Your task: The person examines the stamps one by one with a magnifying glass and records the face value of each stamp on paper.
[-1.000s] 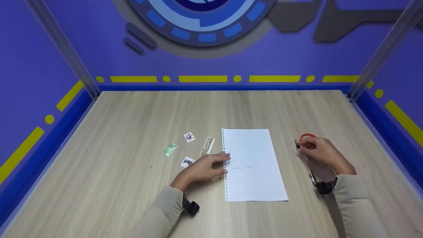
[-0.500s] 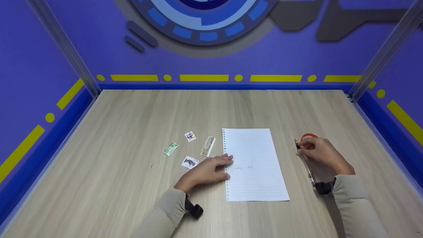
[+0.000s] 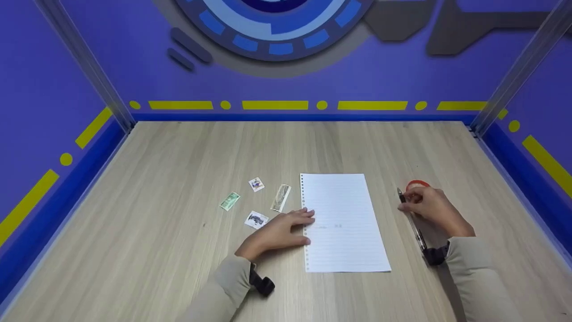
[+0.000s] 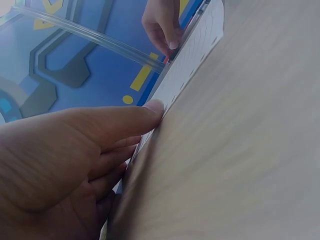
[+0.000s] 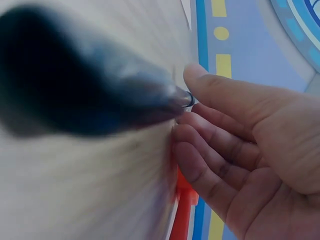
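Observation:
A lined loose-leaf sheet with a punched left edge lies flat, faint writing near its middle. My left hand rests with extended fingers on that punched edge; its thumb also touches the edge in the left wrist view. To the right of the sheet, my right hand pinches a slim pen near its far end between thumb and fingers. The pen's near end looms large and blurred in the right wrist view. Whether the pen is lifted off the table, I cannot tell.
Several stamps lie left of the sheet: a green one, a small white one, a long one, and one with a dark picture beside my left hand. An orange-red ring-shaped thing sits partly hidden behind my right hand.
My left hand has shifted slightly right and settled over the sheet's edge, its thumb lower. My right hand with the pen has moved slightly left.

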